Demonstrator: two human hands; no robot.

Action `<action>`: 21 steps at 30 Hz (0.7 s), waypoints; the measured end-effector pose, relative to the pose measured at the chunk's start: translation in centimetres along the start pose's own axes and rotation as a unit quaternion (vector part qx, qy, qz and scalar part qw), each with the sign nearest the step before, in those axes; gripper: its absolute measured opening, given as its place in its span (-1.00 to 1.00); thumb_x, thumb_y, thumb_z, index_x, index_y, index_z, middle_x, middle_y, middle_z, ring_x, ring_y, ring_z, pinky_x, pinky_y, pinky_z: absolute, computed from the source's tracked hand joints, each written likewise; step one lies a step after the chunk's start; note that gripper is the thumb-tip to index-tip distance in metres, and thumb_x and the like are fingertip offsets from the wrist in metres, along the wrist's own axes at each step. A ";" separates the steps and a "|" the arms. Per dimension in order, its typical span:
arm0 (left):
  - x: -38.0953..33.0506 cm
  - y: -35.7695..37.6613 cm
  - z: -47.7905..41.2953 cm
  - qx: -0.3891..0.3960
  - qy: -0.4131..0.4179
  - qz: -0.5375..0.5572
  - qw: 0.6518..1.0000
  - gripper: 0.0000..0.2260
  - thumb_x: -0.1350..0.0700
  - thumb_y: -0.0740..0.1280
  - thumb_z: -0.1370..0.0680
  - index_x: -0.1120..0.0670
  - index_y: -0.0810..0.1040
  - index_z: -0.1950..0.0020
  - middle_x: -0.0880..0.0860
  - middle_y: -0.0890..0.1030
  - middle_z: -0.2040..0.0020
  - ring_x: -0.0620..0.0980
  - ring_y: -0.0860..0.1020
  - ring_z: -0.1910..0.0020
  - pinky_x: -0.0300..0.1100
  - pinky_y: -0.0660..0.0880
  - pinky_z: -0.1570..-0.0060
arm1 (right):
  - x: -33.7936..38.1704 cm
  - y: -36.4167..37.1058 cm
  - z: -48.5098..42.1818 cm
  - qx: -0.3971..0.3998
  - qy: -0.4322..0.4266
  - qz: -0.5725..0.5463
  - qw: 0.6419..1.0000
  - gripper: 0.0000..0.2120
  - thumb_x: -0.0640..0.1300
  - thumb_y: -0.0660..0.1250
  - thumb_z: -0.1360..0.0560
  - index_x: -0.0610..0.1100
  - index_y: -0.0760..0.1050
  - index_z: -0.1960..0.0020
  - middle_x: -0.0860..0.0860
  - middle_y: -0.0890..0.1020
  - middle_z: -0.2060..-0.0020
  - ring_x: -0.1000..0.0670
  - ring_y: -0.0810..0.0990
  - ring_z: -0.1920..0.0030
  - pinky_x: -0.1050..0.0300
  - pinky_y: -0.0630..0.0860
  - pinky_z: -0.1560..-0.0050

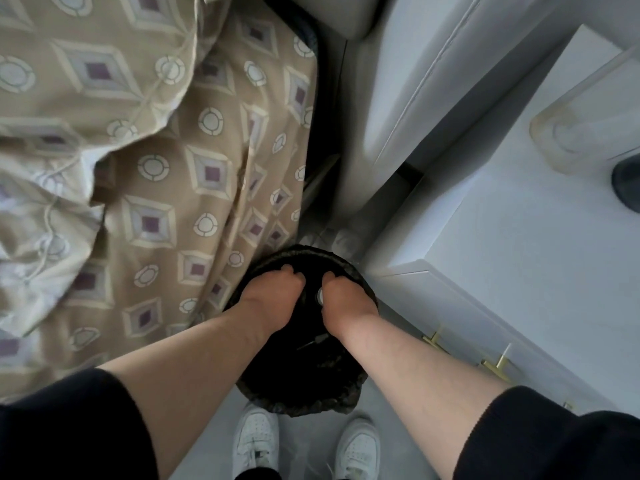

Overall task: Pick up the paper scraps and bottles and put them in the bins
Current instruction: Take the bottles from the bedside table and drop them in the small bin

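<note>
A round bin (349,393) lined with a black bag stands on the floor between the bed and a white cabinet. Both my hands reach down into its mouth, fingers curled downward. My left hand (273,296) is at the bin's left side; what it holds is hidden. My right hand (346,303) is at the right side, curled around what looks like a bottle, of which only a small white round cap (320,295) shows by the thumb. Something white and crumpled (334,240) lies on the floor just behind the bin.
A bed with a beige patterned cover (194,174) fills the left side. A white cabinet (519,244) with gold handles (498,365) stands on the right, with a clear container (581,133) on top. My white shoes (256,438) stand on the grey floor before the bin.
</note>
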State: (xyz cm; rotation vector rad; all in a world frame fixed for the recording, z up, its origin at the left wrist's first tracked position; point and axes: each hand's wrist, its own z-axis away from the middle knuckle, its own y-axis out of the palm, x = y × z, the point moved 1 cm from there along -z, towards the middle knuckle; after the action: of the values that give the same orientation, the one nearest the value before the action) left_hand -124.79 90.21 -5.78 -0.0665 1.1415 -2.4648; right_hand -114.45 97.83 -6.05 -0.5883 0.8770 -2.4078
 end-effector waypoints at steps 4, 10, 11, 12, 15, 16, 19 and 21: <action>0.0 -0.8 0.7 0.010 -0.007 -0.005 1.000 -0.70 0.25 0.27 -0.51 0.14 0.43 -0.24 0.15 0.46 -0.17 0.13 0.53 -0.10 -0.10 0.43 0.09 | 0.1 -0.8 0.9 0.017 0.012 -0.016 1.000 -0.69 -0.20 0.33 -0.48 -0.18 0.37 -0.19 -0.14 0.57 -0.12 -0.16 0.57 -0.09 0.08 0.48 0.07; 0.0 -6.6 5.9 -0.047 -0.004 0.211 0.976 -0.59 0.02 0.30 -0.53 0.02 0.42 -0.38 0.02 0.50 -0.30 0.02 0.48 -0.26 -0.15 0.43 -0.20 | 0.2 -6.4 8.2 -0.064 0.000 -0.210 0.976 -0.52 0.13 0.26 -0.50 0.02 0.34 -0.37 0.02 0.56 -0.23 -0.05 0.54 -0.22 0.07 0.51 -0.15; -0.2 -8.1 7.6 -0.062 -0.016 0.268 0.961 -0.59 0.02 0.30 -0.54 0.00 0.42 -0.39 0.00 0.51 -0.30 -0.02 0.49 -0.26 -0.18 0.42 -0.22 | 0.1 -7.3 10.1 -0.075 -0.005 -0.258 0.963 -0.52 0.15 0.25 -0.50 0.10 0.33 -0.38 0.09 0.53 -0.27 0.04 0.52 -0.24 0.09 0.49 -0.20; -0.5 -9.6 9.2 -0.088 -0.029 0.318 0.944 -0.61 0.02 0.31 -0.54 -0.01 0.44 -0.37 -0.01 0.54 -0.27 -0.05 0.51 -0.23 -0.18 0.44 -0.20 | -0.1 -8.5 12.1 -0.096 -0.015 -0.300 0.949 -0.55 0.15 0.25 -0.50 0.14 0.34 -0.37 0.15 0.53 -0.27 0.14 0.52 -0.24 0.12 0.49 -0.23; -2.8 -14.8 13.8 -0.201 -0.051 0.462 0.862 -0.76 0.06 0.33 -0.53 -0.05 0.56 -0.20 -0.08 0.63 -0.08 -0.17 0.59 -0.02 -0.27 0.50 0.00 | -1.6 -12.2 18.9 -0.189 -0.042 -0.408 0.892 -0.73 0.03 0.30 -0.49 0.18 0.49 -0.18 0.24 0.63 -0.08 0.27 0.57 -0.11 0.33 0.51 -0.12; -4.0 -16.8 14.9 -0.235 -0.047 0.493 0.836 -0.81 0.06 0.34 -0.52 -0.06 0.59 -0.13 -0.10 0.65 0.00 -0.19 0.60 0.03 -0.29 0.49 0.04 | -2.2 -13.8 21.2 -0.235 -0.049 -0.430 0.870 -0.79 0.02 0.31 -0.46 0.19 0.51 -0.09 0.25 0.65 0.00 0.27 0.60 -0.05 0.39 0.50 -0.04; -9.3 -22.7 16.4 -0.269 0.021 0.528 0.805 -0.85 -0.03 0.37 -0.47 -0.09 0.58 -0.02 -0.12 0.64 0.10 -0.18 0.61 0.09 -0.18 0.54 0.03 | -5.7 -18.2 26.6 -0.386 -0.016 -0.469 0.794 -0.85 -0.03 0.33 -0.41 0.16 0.58 0.05 0.20 0.69 0.11 0.11 0.67 0.10 0.34 0.54 0.12; -13.6 -25.7 15.8 -0.263 0.084 0.511 0.814 -0.77 -0.07 0.39 -0.44 -0.11 0.56 -0.07 -0.22 0.60 0.05 -0.20 0.59 0.04 -0.22 0.53 -0.01 | -8.5 -20.5 29.2 -0.472 0.012 -0.472 0.745 -0.85 0.04 0.30 -0.39 0.19 0.56 0.06 0.15 0.70 0.16 0.05 0.68 0.16 0.19 0.60 0.14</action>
State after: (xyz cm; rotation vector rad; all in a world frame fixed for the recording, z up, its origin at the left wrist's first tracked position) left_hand -118.11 98.92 25.46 0.4879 1.3940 -1.1861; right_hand -98.19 102.92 26.48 -1.7158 2.2702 -2.5570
